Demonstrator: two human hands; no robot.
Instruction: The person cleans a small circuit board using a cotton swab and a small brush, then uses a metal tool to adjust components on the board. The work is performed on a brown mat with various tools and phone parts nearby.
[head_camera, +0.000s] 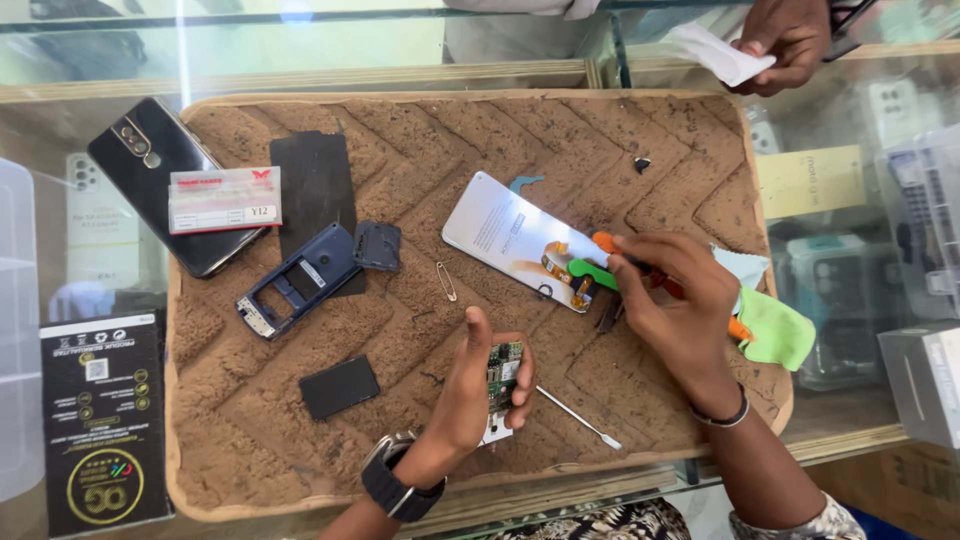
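Circuit board (505, 372) in left hand (470, 395)

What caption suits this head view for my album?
Left hand holds a small circuit board while right hand reaches among tools on a brown mat.

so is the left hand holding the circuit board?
Yes, the left hand grips the small green circuit board above the brown mat.
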